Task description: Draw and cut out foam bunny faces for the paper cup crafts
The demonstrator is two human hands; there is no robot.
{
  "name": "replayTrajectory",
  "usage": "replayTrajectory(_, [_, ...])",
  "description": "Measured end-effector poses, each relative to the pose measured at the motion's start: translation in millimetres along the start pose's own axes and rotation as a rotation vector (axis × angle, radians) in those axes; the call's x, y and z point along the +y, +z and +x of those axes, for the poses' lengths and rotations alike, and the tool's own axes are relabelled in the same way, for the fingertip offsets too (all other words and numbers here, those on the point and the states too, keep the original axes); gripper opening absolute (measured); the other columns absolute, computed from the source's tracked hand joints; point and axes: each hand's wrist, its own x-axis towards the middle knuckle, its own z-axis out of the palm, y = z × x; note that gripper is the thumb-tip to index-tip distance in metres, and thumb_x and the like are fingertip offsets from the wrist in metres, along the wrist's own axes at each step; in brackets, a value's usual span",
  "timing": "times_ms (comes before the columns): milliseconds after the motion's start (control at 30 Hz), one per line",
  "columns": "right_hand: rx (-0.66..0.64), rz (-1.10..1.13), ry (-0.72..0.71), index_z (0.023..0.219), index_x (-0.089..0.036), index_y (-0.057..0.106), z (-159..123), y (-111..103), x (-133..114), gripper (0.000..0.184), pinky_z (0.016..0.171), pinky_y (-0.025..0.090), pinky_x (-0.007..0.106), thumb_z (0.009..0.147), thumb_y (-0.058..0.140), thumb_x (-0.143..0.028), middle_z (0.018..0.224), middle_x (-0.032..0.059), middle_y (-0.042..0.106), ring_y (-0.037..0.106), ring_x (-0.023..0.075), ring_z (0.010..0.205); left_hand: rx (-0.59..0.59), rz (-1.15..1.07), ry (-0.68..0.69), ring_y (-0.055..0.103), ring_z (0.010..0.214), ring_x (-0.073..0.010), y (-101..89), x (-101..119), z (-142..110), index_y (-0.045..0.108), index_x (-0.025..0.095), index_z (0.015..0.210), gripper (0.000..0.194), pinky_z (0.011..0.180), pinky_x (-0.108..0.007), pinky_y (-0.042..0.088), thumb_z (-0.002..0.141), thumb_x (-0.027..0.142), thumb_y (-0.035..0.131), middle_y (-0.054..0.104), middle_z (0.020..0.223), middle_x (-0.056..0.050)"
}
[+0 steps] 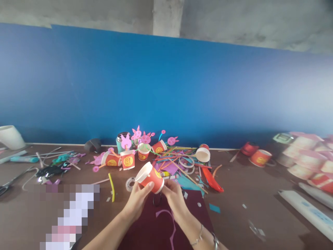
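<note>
A red paper cup (pixel 153 180) with a yellow print and white rim is tilted in front of me, its mouth facing up and left. My left hand (pixel 137 199) is closed round its lower side, thumb along the wall. At the base end, my right hand (pixel 174 198) grips the cup, with its fingertips partly hidden behind it. Below both hands lies a dark maroon sheet (pixel 145 229) with a curved purple paper strip (pixel 171 222) on it. A tape roll (pixel 129 184) sits just left of the cup.
Behind are red cups decorated with pink paper animal heads (pixel 126 141), a heap of coloured sticks (pixel 179 158) and a white cup lying on its side (pixel 203 154). Scissors (pixel 10 182) lie far left. Stacked cups (pixel 307 156) and a power strip (pixel 307 211) are at right.
</note>
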Motion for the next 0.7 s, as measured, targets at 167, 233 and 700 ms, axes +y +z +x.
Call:
replayTrajectory(167, [-0.071, 0.343, 0.288, 0.059, -0.014, 0.06, 3.7, -4.8, 1.9, 0.012, 0.048, 0.032, 0.019, 0.06, 0.069, -0.021, 0.051, -0.0021, 0.055, 0.047, 0.0089, 0.049, -0.122, 0.006, -0.011, 0.064, 0.095, -0.0282, -0.6, 4.9, -1.0, 0.059, 0.017, 0.117, 0.057, 0.083, -0.037, 0.049, 0.067, 0.036, 0.078, 0.069, 0.101, -0.01])
replayTrajectory(233, [-0.117, 0.436, 0.435, 0.061, -0.013, 0.059, 6.6, -8.4, 3.6, 0.01, 0.044, 0.028, 0.018, 0.059, 0.065, -0.02, 0.053, -0.001, 0.054, 0.045, 0.0081, 0.048, -0.178, 0.012, -0.008, 0.064, 0.093, -0.028, -1.9, 6.5, -1.4, 0.06, 0.016, 0.115, 0.055, 0.082, -0.036, 0.049, 0.067, 0.036, 0.078, 0.069, 0.098, -0.01])
replayTrajectory(700, [-0.279, -0.304, 0.068, 0.056, -0.015, 0.055, 9.7, -21.3, 5.4, 0.019, 0.046, 0.024, 0.021, 0.071, 0.061, -0.025, 0.048, -0.0041, 0.047, 0.039, 0.0084, 0.047, -0.369, 0.004, -0.145, 0.062, 0.101, -0.0331, -16.8, 21.0, -2.2, 0.058, 0.016, 0.119, 0.065, 0.088, -0.043, 0.046, 0.066, 0.05, 0.074, 0.068, 0.103, -0.013])
